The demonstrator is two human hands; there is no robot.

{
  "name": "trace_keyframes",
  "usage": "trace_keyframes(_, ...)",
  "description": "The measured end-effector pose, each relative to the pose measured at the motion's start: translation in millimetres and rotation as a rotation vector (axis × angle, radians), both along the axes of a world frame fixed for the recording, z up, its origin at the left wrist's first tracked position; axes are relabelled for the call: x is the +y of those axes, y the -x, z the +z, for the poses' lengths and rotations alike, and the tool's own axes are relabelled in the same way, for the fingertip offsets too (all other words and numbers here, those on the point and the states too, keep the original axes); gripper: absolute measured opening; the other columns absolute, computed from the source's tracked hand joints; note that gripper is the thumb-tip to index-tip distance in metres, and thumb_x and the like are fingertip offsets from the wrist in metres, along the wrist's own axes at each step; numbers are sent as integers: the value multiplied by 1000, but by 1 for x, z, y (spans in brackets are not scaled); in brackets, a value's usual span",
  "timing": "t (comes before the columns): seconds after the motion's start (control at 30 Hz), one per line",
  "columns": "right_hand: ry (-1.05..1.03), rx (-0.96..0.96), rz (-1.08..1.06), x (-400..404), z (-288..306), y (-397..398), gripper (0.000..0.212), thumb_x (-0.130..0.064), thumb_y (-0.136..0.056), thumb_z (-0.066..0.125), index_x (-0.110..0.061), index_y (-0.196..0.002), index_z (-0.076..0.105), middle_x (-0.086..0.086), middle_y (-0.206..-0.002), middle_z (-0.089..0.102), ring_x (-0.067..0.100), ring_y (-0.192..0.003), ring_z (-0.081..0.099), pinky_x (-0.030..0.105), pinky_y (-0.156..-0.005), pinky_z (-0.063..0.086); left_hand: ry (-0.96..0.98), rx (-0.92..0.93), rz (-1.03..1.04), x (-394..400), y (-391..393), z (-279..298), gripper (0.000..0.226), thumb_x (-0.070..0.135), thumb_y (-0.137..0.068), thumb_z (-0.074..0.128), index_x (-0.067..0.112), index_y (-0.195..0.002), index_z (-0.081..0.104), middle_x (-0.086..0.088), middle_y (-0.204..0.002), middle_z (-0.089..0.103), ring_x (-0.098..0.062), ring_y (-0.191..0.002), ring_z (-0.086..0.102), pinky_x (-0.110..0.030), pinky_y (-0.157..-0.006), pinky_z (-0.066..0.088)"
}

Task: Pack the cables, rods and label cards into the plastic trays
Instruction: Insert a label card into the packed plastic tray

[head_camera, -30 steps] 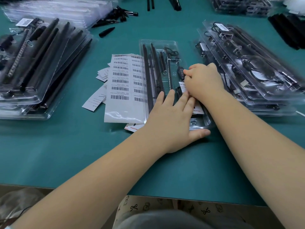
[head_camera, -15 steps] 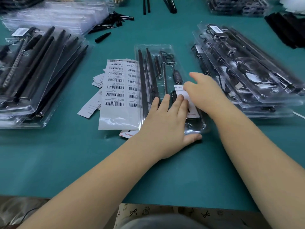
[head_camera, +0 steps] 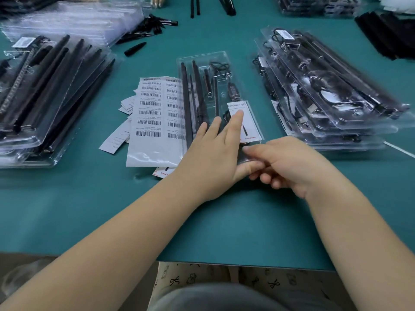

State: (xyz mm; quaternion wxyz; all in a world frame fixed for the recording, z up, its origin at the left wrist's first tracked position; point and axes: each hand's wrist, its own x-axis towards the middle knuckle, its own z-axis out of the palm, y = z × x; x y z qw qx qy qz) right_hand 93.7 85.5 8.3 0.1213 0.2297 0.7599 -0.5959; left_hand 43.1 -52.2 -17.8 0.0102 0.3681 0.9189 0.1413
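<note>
Clear plastic stack of filled trays with black rods [head_camera: 45, 97] sits far left on green table [head_camera: 247, 221]. White barcode label sheet [head_camera: 155, 117] lies just beside open clear plastic tray [head_camera: 202, 59] at centre. My left hand [head_camera: 211, 158] lies flat, fingers straight, pressing white label card [head_camera: 246, 121] into tray. My right hand [head_camera: 292, 164] hovers near tray's corner, fingers loosely curled, gripping nothing. Packed tray stack [head_camera: 332, 90] sits right.

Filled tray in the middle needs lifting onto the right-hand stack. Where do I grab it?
Probably the tray by its flat near rim, coming from the near-right corner where the right hand hovers. The left hand lies flat across it, and the barcode sheet crowds its left edge.
</note>
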Motion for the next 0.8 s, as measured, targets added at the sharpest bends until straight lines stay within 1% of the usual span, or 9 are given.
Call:
trace_keyframes(0.13,10,-16,45,0,1,3,36,-33,-85,66,-15,-54,58,2,-47,58,7,-33,45,13,-33,32,-64,18,8,-2,0,0,101,70,-77,27,8,-152,-4,-9,-158,20,-31,-146,10,-40,-118,4)
trace_keyframes(0.23,54,-48,26,-1,4,5,31,-29,-85,66,-15,-58,59,0,-45,56,6,-33,45,12,-33,34,-105,21,12,1,-2,0,98,66,-80,32,7,-152,0,-11,-156,26,-32,-145,13,-37,-116,6)
trace_keyframes(0.43,80,0,-162,-5,3,4,32,-22,-82,66,-15,-53,55,-1,-38,49,5,-28,35,11,-31,25,-121,77,-17,4,0,2,98,76,-76,19,10,-148,28,-7,-157,25,-31,-145,18,-36,-116,13)
trace_keyframes(0.47,87,20,-181,-6,2,4,33,-20,-81,66,-15,-51,53,0,-38,47,5,-28,32,11,-32,22,-183,54,-30,2,0,3,93,78,-81,25,13,-146,33,-5,-156,29,-27,-144,21,-34,-115,15)
trace_keyframes(0.53,114,68,-217,-5,0,2,34,-16,-80,64,-15,-48,52,1,-38,43,7,-27,25,12,-33,16,-403,-61,-58,-4,3,5,77,66,-84,38,14,-140,44,-1,-146,44,-14,-137,33,-21,-111,22)
trace_keyframes(0.6,143,118,-265,-4,-2,0,39,-13,-79,65,-15,-42,52,1,-37,41,8,-26,22,13,-34,13,-580,-67,-52,-10,9,8,61,53,-85,38,13,-126,57,4,-118,63,0,-107,51,-12,-93,35)
trace_keyframes(0.67,160,181,-316,-2,-4,-1,43,-10,-77,66,-14,-37,49,0,-35,39,8,-26,21,12,-33,14,-636,-49,34,-15,16,10,48,47,-87,38,15,-113,62,14,-92,65,7,-85,54,-9,-78,39)
trace_keyframes(0.73,131,254,-343,1,-2,-1,43,-10,-75,67,-13,-35,50,-1,-35,38,8,-26,22,12,-32,16,-687,-90,146,-20,22,10,39,45,-88,39,23,-111,61,29,-90,55,24,-87,47,2,-75,32)
trace_keyframes(0.8,36,324,-333,4,8,0,41,-12,-73,68,-15,-34,54,-2,-34,40,8,-28,26,13,-32,18,-755,-167,187,-24,24,9,33,50,-85,38,35,-106,58,32,-94,57,23,-93,48,0,-79,34)
